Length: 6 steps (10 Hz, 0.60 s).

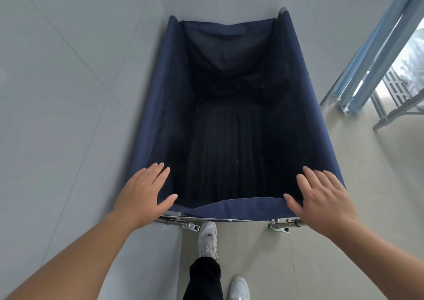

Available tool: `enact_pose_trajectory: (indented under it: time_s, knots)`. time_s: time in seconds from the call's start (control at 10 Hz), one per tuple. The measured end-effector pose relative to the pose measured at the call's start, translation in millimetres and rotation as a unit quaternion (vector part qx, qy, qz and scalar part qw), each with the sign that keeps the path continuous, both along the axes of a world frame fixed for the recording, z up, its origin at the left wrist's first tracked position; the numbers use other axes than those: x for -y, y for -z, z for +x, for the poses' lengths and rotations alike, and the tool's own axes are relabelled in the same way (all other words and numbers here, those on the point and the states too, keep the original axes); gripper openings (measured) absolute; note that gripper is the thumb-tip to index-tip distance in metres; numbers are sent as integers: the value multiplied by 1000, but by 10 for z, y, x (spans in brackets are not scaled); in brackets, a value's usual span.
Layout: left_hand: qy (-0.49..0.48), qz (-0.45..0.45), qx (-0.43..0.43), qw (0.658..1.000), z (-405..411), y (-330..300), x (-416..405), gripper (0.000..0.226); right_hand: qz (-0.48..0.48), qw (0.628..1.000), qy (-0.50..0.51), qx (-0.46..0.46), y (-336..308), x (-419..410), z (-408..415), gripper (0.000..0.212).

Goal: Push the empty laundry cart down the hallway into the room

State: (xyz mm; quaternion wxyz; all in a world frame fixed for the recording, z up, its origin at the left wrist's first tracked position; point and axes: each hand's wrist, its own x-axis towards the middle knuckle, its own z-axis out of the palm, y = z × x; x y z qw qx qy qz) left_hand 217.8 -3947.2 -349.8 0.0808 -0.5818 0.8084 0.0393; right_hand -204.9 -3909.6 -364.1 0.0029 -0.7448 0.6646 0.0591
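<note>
The laundry cart [305, 98] is a deep navy fabric bin on a metal frame with casters, filling the middle of the view. Its inside is dark and holds nothing I can make out. My left hand [144, 194] lies flat over the cart's near left corner, fingers spread and extended. My right hand [321, 199] lies flat over the near right corner in the same way. Neither hand curls around the rim. The cart's far end stands close to a grey wall.
A grey tiled wall [68, 93] runs tight along the cart's left side. Beige floor [367, 185] lies to the right. A pale blue metal frame [376, 54] leans at upper right. My white shoes [208, 237] and a black trouser leg are just behind the cart.
</note>
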Motion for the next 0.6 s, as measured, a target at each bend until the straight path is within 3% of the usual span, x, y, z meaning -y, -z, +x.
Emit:
enact_pose_trajectory:
  time_s: [0.4,0.6]
  knots:
    - [-2,3,18,1000,-14,-4,21,77,8,1000,-4,5,-8,19,32,55]
    - [-6,10,20,1000,-50,-12,16,80,8,1000,12,17,-34,23,96,65]
